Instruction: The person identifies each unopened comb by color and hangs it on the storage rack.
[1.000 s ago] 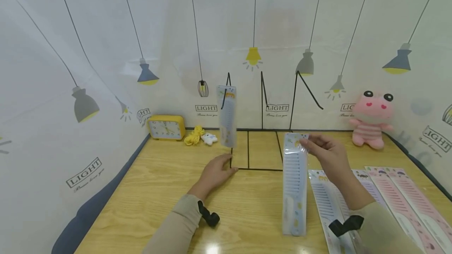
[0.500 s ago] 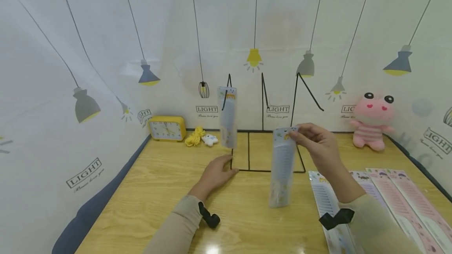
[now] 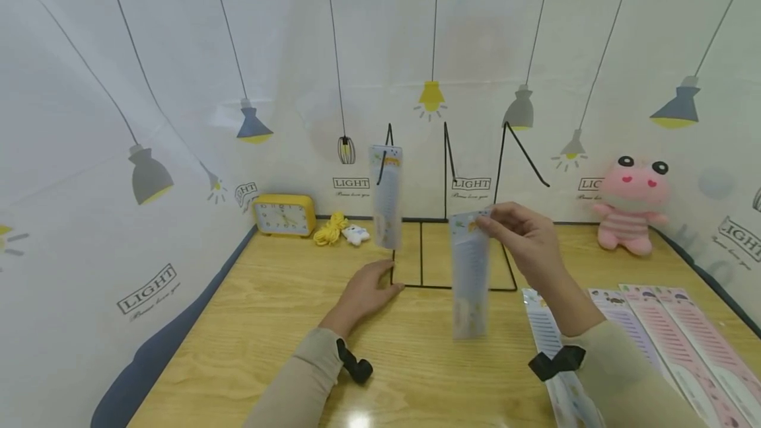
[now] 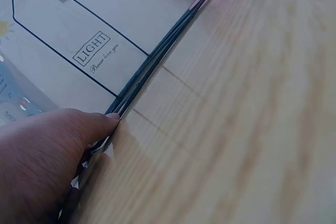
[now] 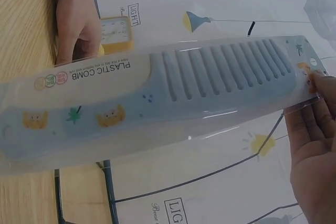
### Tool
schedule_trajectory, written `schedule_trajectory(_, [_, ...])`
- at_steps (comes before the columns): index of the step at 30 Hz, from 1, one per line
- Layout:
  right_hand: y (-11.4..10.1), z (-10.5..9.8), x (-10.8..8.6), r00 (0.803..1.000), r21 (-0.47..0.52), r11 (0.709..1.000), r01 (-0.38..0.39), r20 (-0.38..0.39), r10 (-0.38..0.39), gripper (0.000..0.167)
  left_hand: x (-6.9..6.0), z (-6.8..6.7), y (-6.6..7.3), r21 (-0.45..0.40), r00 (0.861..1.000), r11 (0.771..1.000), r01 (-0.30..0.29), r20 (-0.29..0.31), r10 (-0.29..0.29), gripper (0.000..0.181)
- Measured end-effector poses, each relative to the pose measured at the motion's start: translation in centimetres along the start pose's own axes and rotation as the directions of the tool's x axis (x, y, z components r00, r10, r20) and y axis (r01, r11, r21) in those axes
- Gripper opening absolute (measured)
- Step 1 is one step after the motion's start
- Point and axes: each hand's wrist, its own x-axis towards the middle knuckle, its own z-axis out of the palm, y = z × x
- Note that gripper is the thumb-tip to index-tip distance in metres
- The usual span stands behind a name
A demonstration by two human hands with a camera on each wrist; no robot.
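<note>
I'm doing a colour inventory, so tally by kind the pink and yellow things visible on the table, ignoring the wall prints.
Pink packaged combs: 2
Pink plush toy: 1
Yellow alarm clock: 1
Yellow cord bundle: 1
Total: 5

You are in a booth-like setup, the wider room hidden: sheeting (image 3: 285, 51) printed with hanging lamps walls your wood-grain table (image 3: 267, 296) at the back and both sides, and a yellow clock (image 3: 284, 215) and pink plush toy (image 3: 630, 207) sit along its back.
</note>
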Motion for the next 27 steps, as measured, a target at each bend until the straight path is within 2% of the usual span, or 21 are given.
schedule_trajectory(4, [-0.3, 1.3, 0.8, 0.998, -0.097, 0.994, 0.055, 0.029, -0.052, 0.014, 0.0, 0.0, -0.2, 0.007, 1.0, 1.0, 0.004, -0.002, -0.004, 0.063])
schedule_trajectory(7, [-0.5, 2.5, 1.5, 0.995, -0.131, 0.987, 0.094, 0.055, -0.087, 0.014, 0.0, -0.1, -0.3, 0.007, 1.0, 1.0, 0.007, 0.001, -0.007, 0.063])
schedule_trajectory(10, [-0.5, 3.8, 2.3, 0.984, -0.162, 0.972, 0.168, 0.078, -0.157, 0.015, 0.0, -0.2, -0.3, 0.008, 1.0, 1.0, 0.013, 0.004, -0.013, 0.063])
schedule_trajectory(12, [-0.4, 4.8, 2.8, 0.969, -0.182, 0.953, 0.243, 0.098, -0.229, 0.016, -0.1, -0.3, -0.2, 0.008, 1.0, 1.0, 0.011, 0.001, -0.011, 0.063])
schedule_trajectory(16, [-0.3, 6.5, 4.0, 0.917, -0.236, 0.887, 0.398, 0.14, -0.374, 0.016, 0.0, -0.3, -0.1, 0.0, 1.0, 1.0, 0.003, -0.002, -0.003, 0.063])
schedule_trajectory(19, [-0.3, 7.5, 4.7, 0.888, -0.274, 0.845, 0.459, 0.172, -0.427, 0.015, 0.0, -0.2, -0.1, -0.008, 1.0, 1.0, -0.001, -0.002, 0.001, 0.063])
schedule_trajectory(27, [-0.5, 9.0, 6.2, 0.86, -0.348, 0.787, 0.51, 0.17, -0.482, 0.01, 0.0, 0.0, -0.1, -0.01, 1.0, 1.0, -0.01, -0.004, 0.01, 0.061])
